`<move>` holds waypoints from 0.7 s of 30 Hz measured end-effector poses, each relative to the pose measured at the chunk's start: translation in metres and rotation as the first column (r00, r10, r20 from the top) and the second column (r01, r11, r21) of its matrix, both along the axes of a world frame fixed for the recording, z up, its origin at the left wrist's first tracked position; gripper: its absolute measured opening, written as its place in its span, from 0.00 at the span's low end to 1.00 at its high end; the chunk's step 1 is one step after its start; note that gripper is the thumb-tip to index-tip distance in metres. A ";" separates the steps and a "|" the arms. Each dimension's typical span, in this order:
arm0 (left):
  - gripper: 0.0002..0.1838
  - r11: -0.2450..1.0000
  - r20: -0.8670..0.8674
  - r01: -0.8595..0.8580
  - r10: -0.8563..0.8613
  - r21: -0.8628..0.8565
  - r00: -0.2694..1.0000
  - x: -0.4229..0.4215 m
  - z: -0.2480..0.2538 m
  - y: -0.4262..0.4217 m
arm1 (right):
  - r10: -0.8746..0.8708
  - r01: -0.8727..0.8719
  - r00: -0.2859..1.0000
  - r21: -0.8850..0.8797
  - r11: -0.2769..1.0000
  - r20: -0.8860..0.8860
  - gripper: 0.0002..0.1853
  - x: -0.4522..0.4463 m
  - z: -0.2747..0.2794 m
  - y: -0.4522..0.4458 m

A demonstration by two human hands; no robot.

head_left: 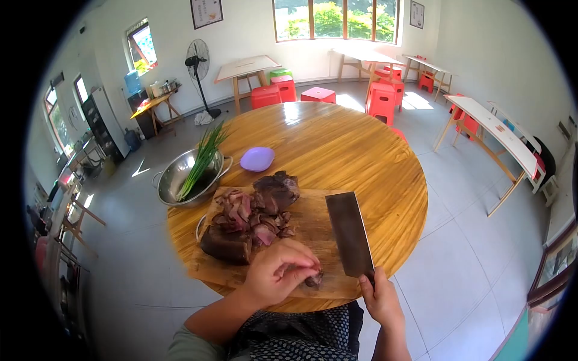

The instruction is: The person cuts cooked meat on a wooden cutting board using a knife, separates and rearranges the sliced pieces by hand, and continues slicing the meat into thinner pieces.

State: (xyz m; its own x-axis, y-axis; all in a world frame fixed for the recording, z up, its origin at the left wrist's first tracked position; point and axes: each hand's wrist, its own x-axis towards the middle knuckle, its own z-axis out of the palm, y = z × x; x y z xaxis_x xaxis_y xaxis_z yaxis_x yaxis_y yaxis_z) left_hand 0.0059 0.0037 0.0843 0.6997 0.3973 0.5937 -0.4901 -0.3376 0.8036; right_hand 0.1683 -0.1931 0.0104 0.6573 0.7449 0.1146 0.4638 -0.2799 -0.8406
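Meat on a wooden board (313, 231), board near my edge of the round surface (352, 144). Dark chunk (227, 243) lay at the board's left side, another dark chunk (277, 191) at its far edge, with a heap of cut pieces (236, 207) between them, brown outside and pinkish within.

Hands apart. Left hand (280, 271) low over the near part of the board, thumb and fingers drawn together at a small dark piece (314, 279); could not tell whether they pinched it or only touched. Right hand (382, 298) closed round the handle of a cleaver (349, 234), broad blade pointing away from me, off to the right of the meat. Could not tell if the blade touched the wood.

Handling, by judgement: chunks dense and fairly firm, the heaviest of the meat, best steadied from above across the dark outer side, fingertips curled back. Cut pieces softer, limp, likely greasy and apt to slide; better gathered loosely than squeezed. Small piece gave little to hold, so fingertips sat close to the board. Cleaver looked heavy toward the blade; handle the only safe hold.

Beyond the board: steel bowl (171, 176) with long green stalks (205, 159) leaning in it, purple dish (257, 159) beside it.
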 end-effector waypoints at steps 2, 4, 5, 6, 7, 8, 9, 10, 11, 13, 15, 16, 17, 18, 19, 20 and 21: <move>0.08 0.961 0.214 0.256 -0.273 0.103 0.938 -0.021 0.028 -0.021 | -0.004 0.007 0.998 -0.053 0.999 0.057 0.12 0.000 0.000 0.000; 0.15 0.856 0.335 0.399 -0.501 0.328 0.798 -0.032 0.054 -0.026 | -0.007 0.008 1.000 -0.067 0.998 0.025 0.12 -0.004 0.008 0.000; 0.15 0.864 0.329 0.382 -0.483 0.327 0.811 -0.033 0.059 -0.030 | -0.025 0.025 1.000 -0.078 0.997 0.000 0.13 -0.005 0.010 0.002; 0.09 0.852 0.413 0.392 -0.514 0.345 0.752 -0.029 0.063 -0.036 | 0.000 0.002 0.996 -0.026 1.000 0.091 0.11 -0.006 0.007 0.004; 0.08 0.834 0.396 0.424 -0.544 0.354 0.740 -0.032 0.066 -0.035 | 0.012 -0.013 0.995 0.003 1.000 0.099 0.12 -0.010 0.006 0.006; 0.06 0.814 0.377 0.455 -0.574 0.362 0.727 -0.036 0.069 -0.033 | -0.007 0.009 0.999 -0.044 0.999 0.033 0.11 -0.010 0.009 0.004; 0.05 0.793 0.358 0.486 -0.603 0.368 0.713 -0.039 0.070 -0.031 | -0.038 0.036 0.999 -0.096 0.995 -0.018 0.13 -0.009 0.013 0.003; 0.04 0.813 0.418 0.492 -0.582 0.311 0.698 -0.038 0.067 -0.031 | -0.040 0.038 0.999 -0.097 0.995 -0.021 0.13 -0.010 0.010 0.001; 0.03 0.822 0.442 0.495 -0.570 0.282 0.693 -0.039 0.067 -0.030 | -0.049 0.046 0.997 -0.068 0.997 -0.051 0.13 -0.011 0.004 0.001; 0.04 0.828 0.433 0.487 -0.561 0.279 0.705 -0.046 0.067 -0.029 | -0.041 0.037 0.995 -0.049 0.998 -0.088 0.13 -0.014 -0.001 0.003; 0.07 0.827 0.413 0.475 -0.562 0.302 0.717 -0.053 0.061 -0.024 | -0.038 0.037 0.997 -0.016 0.999 -0.065 0.10 -0.009 0.002 0.003; 0.11 0.822 0.300 0.464 -0.557 0.330 0.774 -0.052 0.058 -0.016 | -0.024 0.022 0.999 0.059 0.998 0.022 0.10 -0.007 -0.006 0.003; 0.16 0.807 0.191 0.468 -0.555 0.362 0.810 -0.047 0.054 -0.011 | -0.025 0.024 0.998 0.016 1.000 0.053 0.10 -0.005 -0.007 0.001; 0.14 0.905 0.088 0.304 -0.343 0.297 0.935 -0.041 0.047 -0.017 | -0.026 0.027 0.996 -0.010 1.000 0.083 0.11 -0.005 -0.008 0.000; 0.11 0.957 -0.036 0.126 -0.121 0.260 0.992 -0.036 0.039 -0.025 | -0.033 0.037 0.993 -0.036 0.999 0.112 0.12 -0.007 -0.006 -0.001; 0.15 0.966 -0.203 0.088 -0.038 0.244 0.979 -0.026 0.020 -0.022 | -0.047 0.053 0.996 -0.082 0.995 0.078 0.12 -0.008 0.000 -0.001; 0.19 0.969 -0.369 0.043 0.052 0.244 0.928 -0.016 -0.002 -0.015 | -0.054 0.059 0.998 -0.125 0.990 0.037 0.13 -0.009 0.003 0.000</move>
State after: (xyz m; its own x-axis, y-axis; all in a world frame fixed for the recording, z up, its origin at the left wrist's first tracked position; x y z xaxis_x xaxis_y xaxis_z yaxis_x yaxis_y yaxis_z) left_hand -0.0103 -0.0116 0.0825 0.8863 0.2773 0.3709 -0.1717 -0.5470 0.8194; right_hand 0.1593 -0.1930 0.0138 0.6960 0.7166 0.0448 0.4716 -0.4093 -0.7811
